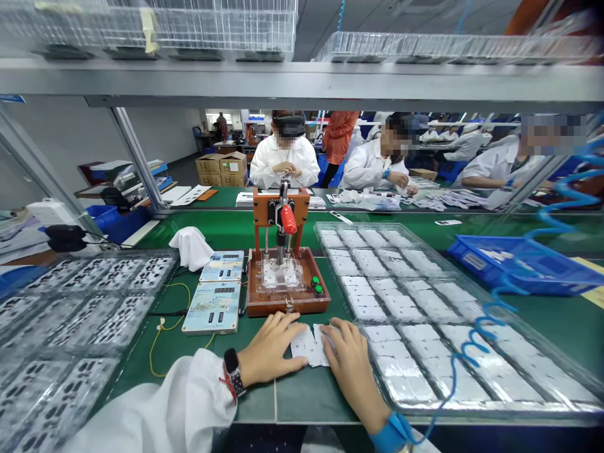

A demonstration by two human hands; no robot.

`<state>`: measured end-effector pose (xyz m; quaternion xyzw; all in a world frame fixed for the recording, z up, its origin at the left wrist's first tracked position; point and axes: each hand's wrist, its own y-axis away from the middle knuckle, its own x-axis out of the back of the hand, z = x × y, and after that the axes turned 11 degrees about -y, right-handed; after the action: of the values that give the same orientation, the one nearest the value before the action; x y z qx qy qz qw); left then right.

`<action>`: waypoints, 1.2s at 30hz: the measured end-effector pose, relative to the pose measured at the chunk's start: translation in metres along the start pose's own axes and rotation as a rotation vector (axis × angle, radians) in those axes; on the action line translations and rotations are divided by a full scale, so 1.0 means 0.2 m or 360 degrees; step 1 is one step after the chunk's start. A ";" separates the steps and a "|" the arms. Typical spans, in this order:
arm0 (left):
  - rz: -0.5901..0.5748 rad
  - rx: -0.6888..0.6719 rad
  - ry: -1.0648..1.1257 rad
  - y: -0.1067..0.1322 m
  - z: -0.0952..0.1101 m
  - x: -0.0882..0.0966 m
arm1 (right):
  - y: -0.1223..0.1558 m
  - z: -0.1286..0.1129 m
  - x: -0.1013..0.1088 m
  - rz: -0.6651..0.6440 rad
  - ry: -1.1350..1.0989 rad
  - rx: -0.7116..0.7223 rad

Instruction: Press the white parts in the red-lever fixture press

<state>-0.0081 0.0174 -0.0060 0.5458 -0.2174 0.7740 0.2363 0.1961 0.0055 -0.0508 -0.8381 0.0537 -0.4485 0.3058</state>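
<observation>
Two thin, flat white pieces lie side by side on the green mat in front of the wooden-based press fixture [287,299]. My left hand [270,349] has its thumb and index finger around the left white piece [303,346], which rests on the mat. Over the right white piece [319,352] is my right hand [350,362], fingers bent and touching it, hiding part of it. Small dark marks show on both pieces. The fixture has a red-handled toggle clamp [287,219], a clear plastic nest [282,275] and green buttons [317,285].
A clear tray [394,397] of white pieces lies on the right, and a tray [127,327] of dark-marked parts on the left. Two meter boxes [212,308] with wires sit beside the fixture. A blue coiled cord [453,377] runs from my right wristband. Co-workers sit opposite.
</observation>
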 end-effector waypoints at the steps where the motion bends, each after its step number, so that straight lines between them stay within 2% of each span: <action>1: 0.0054 0.0032 -0.0022 0.00 0.01 -0.02 | 0.01 0.01 -0.01 0.0013 0.0013 0.0005; 4: 0.0166 0.0056 -0.0108 -0.01 0.02 -0.09 | 0.02 0.02 -0.05 0.0053 0.0044 -0.0010; 8: 0.0152 -0.0049 -0.0167 -0.01 0.02 -0.13 | 0.03 0.02 -0.08 0.0094 0.0081 -0.0055; 15: 0.0012 -0.0145 -0.0113 -0.02 0.00 -0.12 | 0.05 0.07 -0.08 0.0159 -0.0034 -0.0073; 19: 0.0014 -0.0179 -0.0094 -0.02 -0.01 -0.12 | 0.00 0.03 -0.04 0.0214 -0.0195 -0.0058; 21: 0.0024 -0.0188 -0.0084 -0.02 -0.01 -0.13 | -0.09 -0.03 0.05 0.0163 -0.0409 -0.0064; 24: 0.0042 -0.0195 -0.0078 -0.02 -0.02 -0.14 | -0.34 -0.16 0.24 0.0156 -0.0721 -0.0012; 26: 0.0050 -0.0203 -0.0074 -0.02 -0.02 -0.14 | -0.55 -0.25 0.36 0.0291 -0.0905 0.0175; 28: 0.0057 -0.0200 -0.0068 -0.02 -0.02 -0.14 | -0.77 -0.34 0.43 0.0357 -0.1060 0.0433; 30: 0.0058 -0.0201 -0.0051 -0.02 -0.02 -0.13 | -0.94 -0.41 0.43 0.0226 -0.1109 0.0597; 32: 0.0071 -0.0193 -0.0008 -0.01 -0.02 -0.11 | -1.04 -0.45 0.39 0.0115 -0.1115 0.0688; 36: 0.0063 -0.0162 0.0104 -0.01 -0.02 -0.09 | -1.07 -0.44 0.27 0.0261 -0.1178 0.0776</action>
<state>-0.0042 0.0182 -0.0240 0.5032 -0.2593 0.7838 0.2553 0.1193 0.1176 0.1433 -0.8385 -0.1003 -0.0924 0.5276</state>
